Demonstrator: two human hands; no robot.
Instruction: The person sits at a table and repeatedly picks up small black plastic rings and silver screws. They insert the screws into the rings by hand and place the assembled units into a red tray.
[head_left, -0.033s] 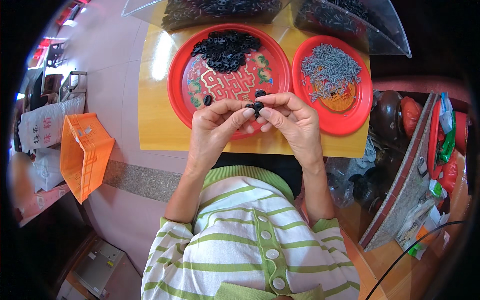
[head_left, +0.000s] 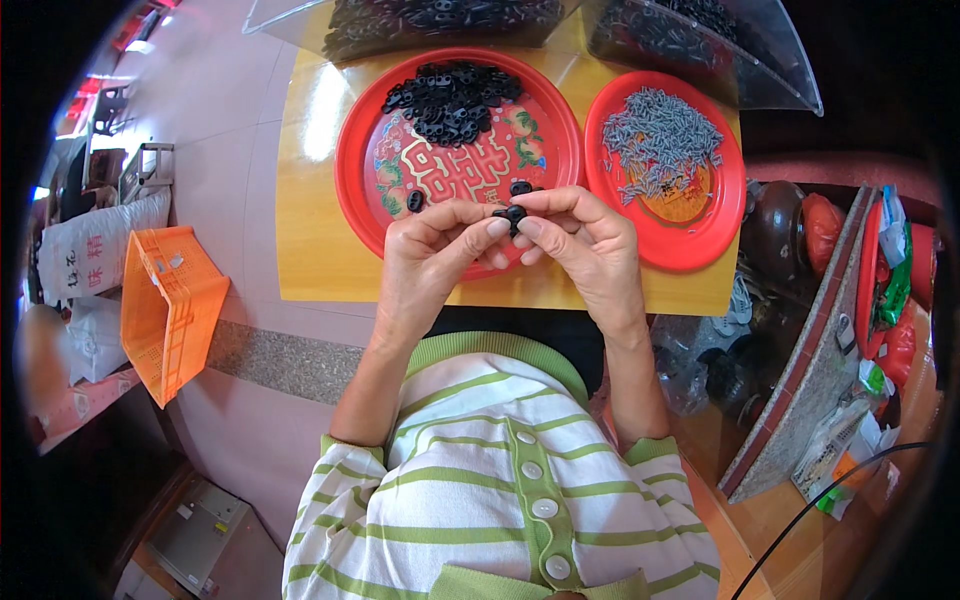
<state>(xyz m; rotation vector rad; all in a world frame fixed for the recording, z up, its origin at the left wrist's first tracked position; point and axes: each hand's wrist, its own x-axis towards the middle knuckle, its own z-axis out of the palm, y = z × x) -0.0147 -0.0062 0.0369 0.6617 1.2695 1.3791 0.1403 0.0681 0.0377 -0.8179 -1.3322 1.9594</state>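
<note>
A small black plastic piece [head_left: 515, 214] is pinched between my two hands over the near edge of a large round red tray [head_left: 346, 178]. My left hand [head_left: 425, 258] holds it from the left, thumb against the fingers. From the right, my right hand [head_left: 592, 248] grips it between thumb and fingers. The fingertips hide part of the piece. Just beyond my fingers, a loose black piece [head_left: 520, 187] lies on the tray, and another loose piece [head_left: 415, 200] is near my left knuckles. A pile of flat black pieces with holes [head_left: 455, 103] fills the tray's far side.
To the right, a smaller red plate [head_left: 733, 190] bears a heap of small grey screws [head_left: 662, 135]. Clear bins [head_left: 800, 75] of black parts stand at the yellow table's [head_left: 305, 230] far edge. An orange crate [head_left: 185, 300] sits on the floor at left.
</note>
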